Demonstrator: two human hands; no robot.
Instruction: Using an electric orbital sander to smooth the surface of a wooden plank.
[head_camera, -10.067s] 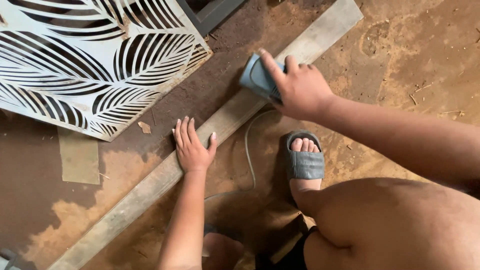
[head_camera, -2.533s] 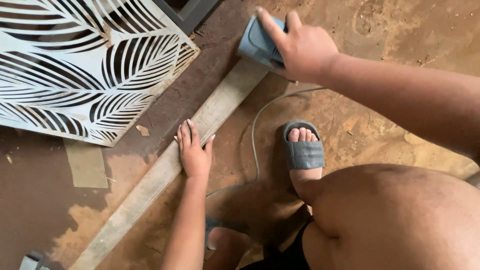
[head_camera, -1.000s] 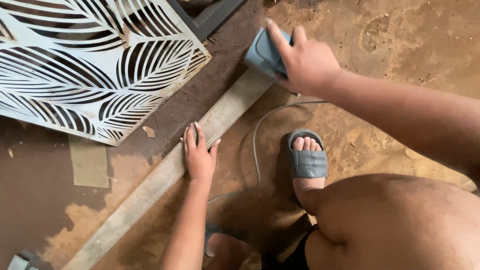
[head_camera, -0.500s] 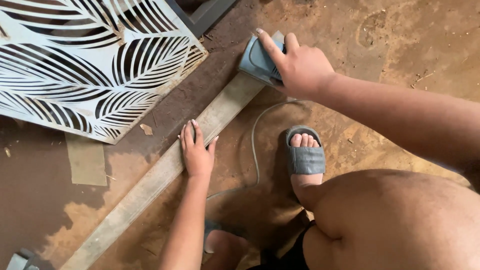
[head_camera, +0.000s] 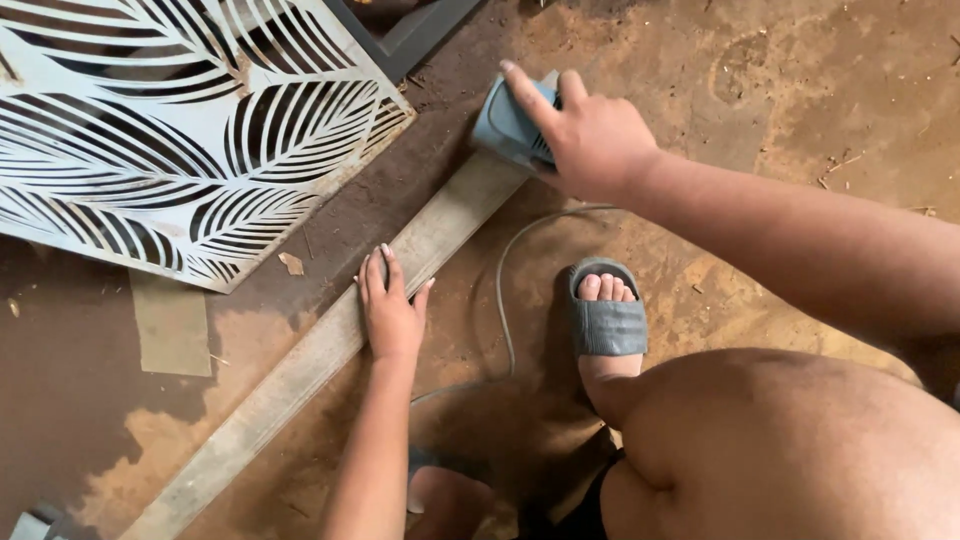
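Down on the dusty floor (head_camera: 800, 90), a long wooden plank (head_camera: 330, 345) lies on a diagonal, its long axis running from the lower left up toward the upper right. The right hand (head_camera: 590, 135) is closed around a small blue-grey sander (head_camera: 510, 125), fingers wrapped over its top, and the tool sits on the plank's upper right end. A thin cord (head_camera: 505, 290) trails from that end down past a foot in a grey slide sandal (head_camera: 605, 320). The left hand (head_camera: 392, 310) holds nothing; it lies open and flat, palm down on the plank's middle stretch, fingers pointing up the board toward the sander. So the unworked length of plank runs down and to the left from the right hand, with the left hand the nearer of the two to that stretch. Beside the plank on its upper left rests a pale panel (head_camera: 170, 130) cut with leaf shapes, apart from the board. Whether the sander's pad lies fully flat on the wood is hard to tell, since the hand covers it.
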